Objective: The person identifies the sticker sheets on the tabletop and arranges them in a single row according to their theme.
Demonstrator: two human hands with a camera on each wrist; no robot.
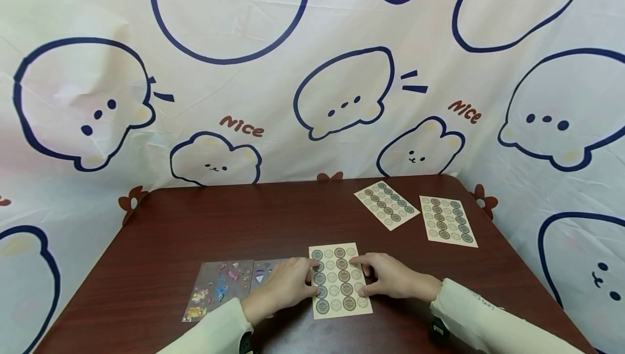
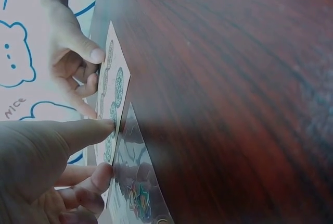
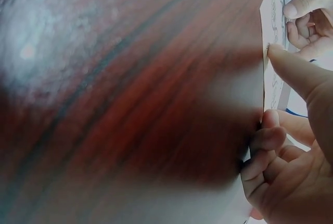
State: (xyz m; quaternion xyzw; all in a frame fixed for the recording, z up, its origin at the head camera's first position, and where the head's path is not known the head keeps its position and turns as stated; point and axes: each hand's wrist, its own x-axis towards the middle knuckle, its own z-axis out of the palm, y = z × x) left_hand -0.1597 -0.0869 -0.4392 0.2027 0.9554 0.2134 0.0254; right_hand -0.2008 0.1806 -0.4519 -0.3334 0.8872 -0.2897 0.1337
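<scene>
A cream sheet of round printed stickers (image 1: 338, 276) lies at the front middle of the brown table. On its left edge rest the thumb and index finger of my left hand (image 1: 288, 284), spread apart. My right hand (image 1: 393, 277) touches the opposite edge with thumb and index finger, its other fingers bent. In the left wrist view, the left thumb lies on top of the sticker sheet (image 2: 115, 86). The right wrist view shows the right thumb on the edge of the sticker sheet (image 3: 271, 36). Beside the left hand lies a clear sheet of colourful stickers (image 1: 219, 289), partly covered by the forearm.
Two more cream sheets of round stickers lie toward the back right: one tilted sheet (image 1: 387, 205) and one sheet (image 1: 447, 221) near the right edge. A second clear sticker sheet (image 1: 261, 271) shows behind the left hand. A printed cloth (image 1: 273, 93) hangs around the table (image 1: 234, 218).
</scene>
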